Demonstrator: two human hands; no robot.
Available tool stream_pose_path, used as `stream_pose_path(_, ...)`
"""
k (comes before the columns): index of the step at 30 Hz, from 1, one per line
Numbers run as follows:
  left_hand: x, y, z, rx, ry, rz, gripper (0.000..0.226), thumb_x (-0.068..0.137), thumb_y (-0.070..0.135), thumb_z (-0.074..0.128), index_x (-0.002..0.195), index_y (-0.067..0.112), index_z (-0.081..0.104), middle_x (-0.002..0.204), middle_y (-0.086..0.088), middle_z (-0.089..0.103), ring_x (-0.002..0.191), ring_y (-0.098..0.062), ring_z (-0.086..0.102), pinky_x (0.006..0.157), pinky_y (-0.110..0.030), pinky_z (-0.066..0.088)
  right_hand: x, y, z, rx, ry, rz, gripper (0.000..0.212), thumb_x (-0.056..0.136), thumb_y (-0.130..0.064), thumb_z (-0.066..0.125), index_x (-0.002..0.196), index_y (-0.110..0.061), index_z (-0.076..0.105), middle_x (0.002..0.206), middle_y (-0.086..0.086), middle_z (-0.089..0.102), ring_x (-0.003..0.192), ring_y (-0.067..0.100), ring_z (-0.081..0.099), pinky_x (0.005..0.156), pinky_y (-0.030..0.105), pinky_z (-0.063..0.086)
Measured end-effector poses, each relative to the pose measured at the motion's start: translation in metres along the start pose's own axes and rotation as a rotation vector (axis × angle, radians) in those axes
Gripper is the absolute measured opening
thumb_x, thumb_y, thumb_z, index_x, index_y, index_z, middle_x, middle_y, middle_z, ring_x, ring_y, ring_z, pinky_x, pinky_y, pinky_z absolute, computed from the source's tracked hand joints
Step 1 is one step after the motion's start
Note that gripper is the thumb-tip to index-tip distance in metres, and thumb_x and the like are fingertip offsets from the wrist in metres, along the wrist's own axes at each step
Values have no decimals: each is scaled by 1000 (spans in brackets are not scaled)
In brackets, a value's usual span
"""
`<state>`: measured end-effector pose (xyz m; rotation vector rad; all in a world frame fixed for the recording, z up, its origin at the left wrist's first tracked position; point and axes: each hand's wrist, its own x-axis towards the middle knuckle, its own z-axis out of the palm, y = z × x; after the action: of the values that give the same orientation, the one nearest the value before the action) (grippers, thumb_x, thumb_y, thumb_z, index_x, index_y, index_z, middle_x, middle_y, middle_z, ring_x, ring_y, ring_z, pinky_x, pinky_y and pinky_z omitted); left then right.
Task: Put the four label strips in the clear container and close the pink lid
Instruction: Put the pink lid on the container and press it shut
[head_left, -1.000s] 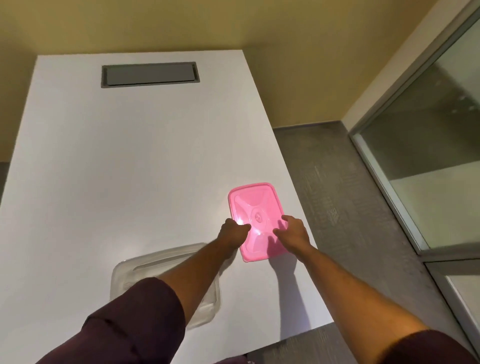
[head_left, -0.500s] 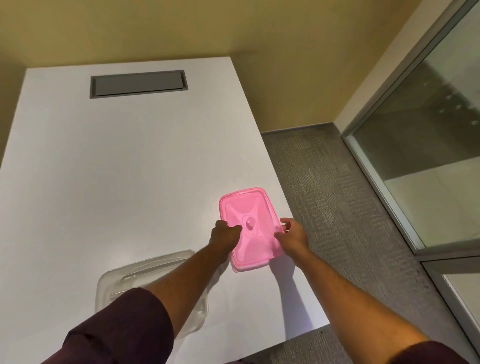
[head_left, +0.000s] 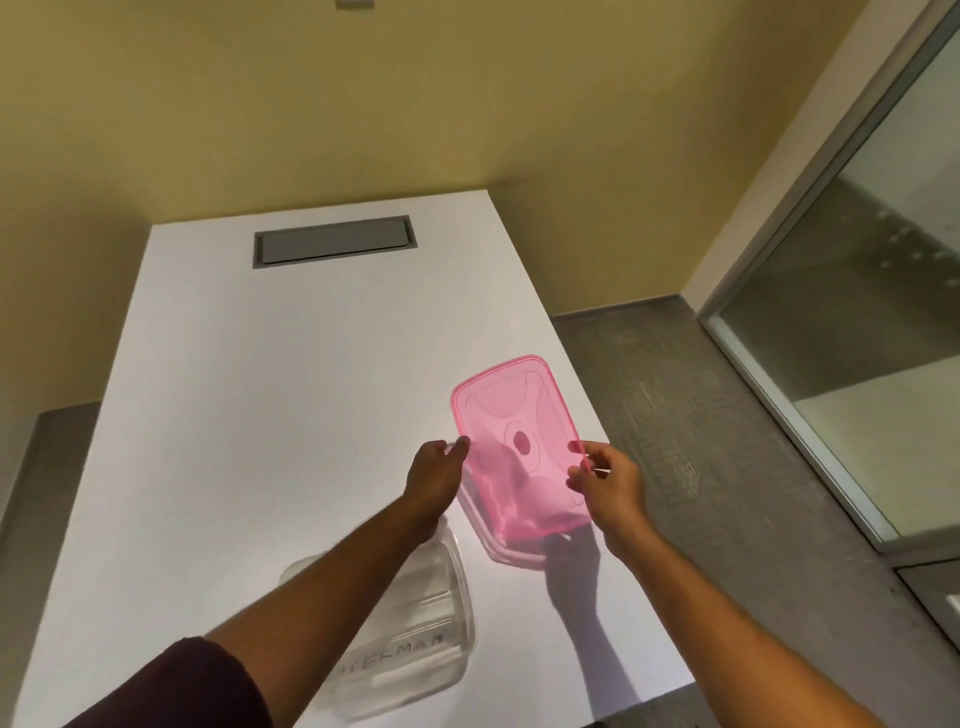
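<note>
The pink lid (head_left: 514, 441) is translucent and rectangular, held tilted in the air above the white table (head_left: 260, 415). My left hand (head_left: 434, 475) pinches its left edge and my right hand (head_left: 605, 480) grips its right edge. The clear container (head_left: 415, 639) rests on the table below my left forearm, which hides part of it. Pale label strips (head_left: 410, 644) with dark lettering lie inside the container; their number cannot be told.
A grey cable hatch (head_left: 332, 241) is set into the far end of the table. The table's right edge drops to grey carpet (head_left: 701, 415). A glass partition (head_left: 857, 312) stands to the right, a yellow wall behind.
Both hands have lifted the pink lid off the table and tilted it up. The camera has tipped upward, showing more wall.
</note>
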<state>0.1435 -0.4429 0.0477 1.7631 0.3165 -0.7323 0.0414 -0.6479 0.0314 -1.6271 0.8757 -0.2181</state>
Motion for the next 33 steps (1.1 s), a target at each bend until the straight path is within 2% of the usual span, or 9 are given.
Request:
stream_pose_path(3, -9, 7, -40, -250, -6, -25, 50, 100, 47, 49, 128, 6, 51, 120, -11, 58, 106, -29, 63, 95, -43, 54, -27, -9, 18, -56, 7, -86, 34, 92, 2, 68, 103, -29, 74, 100, 5, 73, 90, 25, 73, 74, 30, 60)
stream_pose_path(7, -22, 6, -92, -547, -31, -68, 73, 99, 49, 48, 150, 1, 29, 149, -24, 38, 116, -42, 61, 95, -47, 54, -64, -26, 45, -148, -7, -283, 31, 92, -5, 70, 100, -35, 72, 105, -7, 70, 93, 7, 67, 81, 25, 59)
stream_pose_path(10, -33, 0, -126, -726, -35, -137, 70, 99, 46, 50, 150, 2, 29, 154, -28, 31, 118, -46, 60, 86, -49, 56, -89, -37, 63, -211, -44, -461, 36, 87, 3, 71, 96, -32, 73, 98, -5, 68, 90, 4, 66, 78, 27, 59)
stream_pose_path(16, -52, -29, -186, -901, -32, -190, 24, 98, 13, 59, 115, -2, 50, 113, -21, 48, 107, -38, 60, 78, -53, 61, -127, -41, 102, -379, -122, -697, 44, 81, 12, 70, 99, -27, 80, 93, -4, 63, 91, 4, 62, 76, 14, 48)
stream_pose_path(20, -62, -47, -217, -851, -28, -197, 18, 93, -4, 44, 110, -5, 52, 87, -20, 62, 76, -32, 69, 57, -37, 63, -144, -36, 117, -447, -194, -751, 44, 82, 6, 75, 99, -34, 79, 106, -9, 62, 109, 11, 57, 91, 26, 48)
stream_pose_path(22, -66, -57, -228, -780, 14, -182, 25, 90, -9, 42, 111, -11, 55, 83, -21, 66, 64, -28, 69, 53, -33, 59, -149, -33, 120, -478, -248, -732, 40, 81, -4, 81, 102, -37, 77, 123, -9, 59, 122, 14, 51, 100, 30, 43)
stream_pose_path(24, -67, -66, -233, -766, 22, -162, 30, 92, -12, 42, 118, -16, 55, 99, -28, 69, 66, -30, 73, 53, -33, 61, -150, -30, 118, -461, -368, -615, 44, 78, -16, 86, 114, -39, 72, 142, -8, 49, 135, 13, 42, 108, 33, 38)
stream_pose_path(28, -69, -82, -238, -755, 25, -113, 33, 99, -2, 42, 131, -8, 50, 121, -28, 66, 84, -37, 72, 68, -44, 63, -150, -27, 115, -270, -551, -313, 83, 72, -21, 93, 144, -32, 52, 157, -8, 32, 144, 8, 35, 118, 36, 36)
stream_pose_path(33, -76, -102, -237, -591, 90, -5, 41, 98, -6, 43, 132, 13, 54, 112, -19, 72, 88, -33, 75, 74, -41, 62, -143, -23, 115, -194, -387, -121, 77, 81, -32, 85, 148, -20, 48, 145, -7, 53, 132, 13, 53, 105, 40, 52)
